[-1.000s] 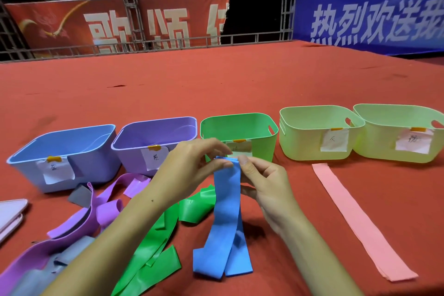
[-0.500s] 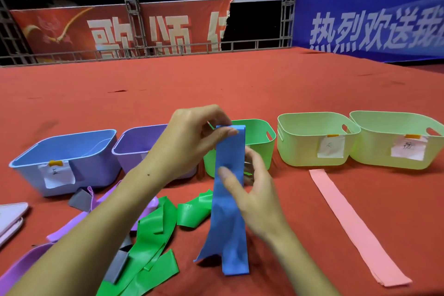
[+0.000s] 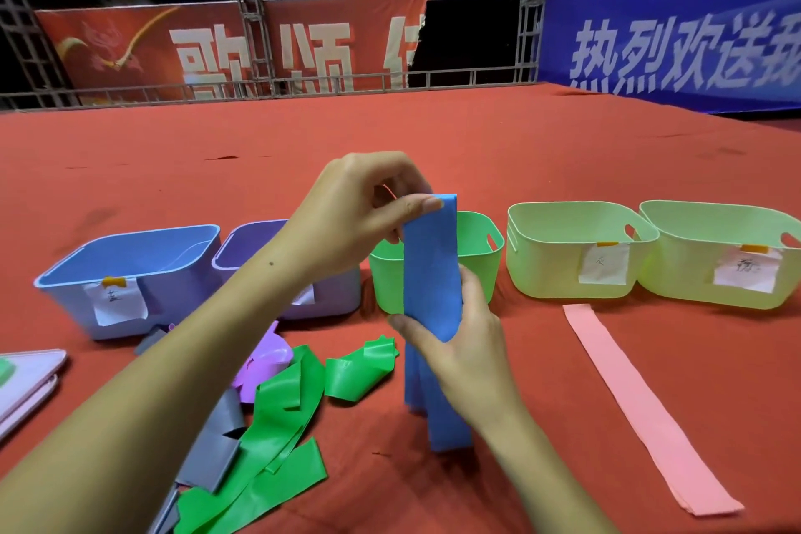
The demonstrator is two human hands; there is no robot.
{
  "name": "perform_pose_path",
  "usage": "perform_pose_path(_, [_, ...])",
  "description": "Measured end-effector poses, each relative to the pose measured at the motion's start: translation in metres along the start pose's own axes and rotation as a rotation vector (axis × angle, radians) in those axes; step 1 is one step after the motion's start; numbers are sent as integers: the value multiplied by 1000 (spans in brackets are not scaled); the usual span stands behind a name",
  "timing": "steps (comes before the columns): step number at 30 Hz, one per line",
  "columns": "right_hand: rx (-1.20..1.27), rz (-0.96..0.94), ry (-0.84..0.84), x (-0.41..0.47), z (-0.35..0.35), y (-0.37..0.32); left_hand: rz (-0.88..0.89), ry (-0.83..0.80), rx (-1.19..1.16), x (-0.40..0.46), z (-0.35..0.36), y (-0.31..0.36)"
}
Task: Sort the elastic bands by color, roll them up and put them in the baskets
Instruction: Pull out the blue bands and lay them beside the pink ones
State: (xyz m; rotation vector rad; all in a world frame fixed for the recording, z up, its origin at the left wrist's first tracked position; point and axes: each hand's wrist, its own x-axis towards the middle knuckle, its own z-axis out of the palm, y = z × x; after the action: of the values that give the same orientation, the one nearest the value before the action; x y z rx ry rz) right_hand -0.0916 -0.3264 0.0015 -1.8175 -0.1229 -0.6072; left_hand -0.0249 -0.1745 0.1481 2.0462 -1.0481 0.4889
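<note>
A blue elastic band (image 3: 431,273) hangs doubled and upright over the red cloth, its lower end touching the cloth. My left hand (image 3: 359,208) pinches its folded top edge. My right hand (image 3: 459,343) grips the band lower down, thumb across its front. Behind stand five baskets in a row: blue (image 3: 130,273), purple (image 3: 247,243), green (image 3: 481,238), and two pale green ones (image 3: 563,269) (image 3: 711,273), each with a paper label. Green bands (image 3: 281,425), grey bands (image 3: 216,447) and a purple band (image 3: 264,364) lie tangled at the lower left. A pink band (image 3: 637,403) lies flat at the right.
A pale pink flat case (image 3: 26,386) lies at the left edge. The red cloth (image 3: 433,134) stretches far behind the baskets to a metal railing (image 3: 303,82) and banners.
My left hand has lifted the band's top higher, drawing it straight and taut. My right hand slid down its length and now grips it near the middle.
</note>
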Motion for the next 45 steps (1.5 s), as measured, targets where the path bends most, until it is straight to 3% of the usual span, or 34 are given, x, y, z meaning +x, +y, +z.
perform_pose_path(15, [242, 47, -229, -3, 16, 12, -24, -23, -38, -6, -23, -16])
perform_pose_path(19, [235, 33, -216, -1, 19, 17, -31, -64, -48, -8, -33, -19])
perform_pose_path(30, [50, -9, -424, -13, 30, 21, -142, -129, -65, -5, -66, -29])
perform_pose_path(39, [134, 131, -579, -12, 25, 35, -261, -123, -98, -6, -71, -42])
perform_pose_path(45, [237, 246, -556, -38, 3, 37, -334, -87, -69, -1, -51, -38])
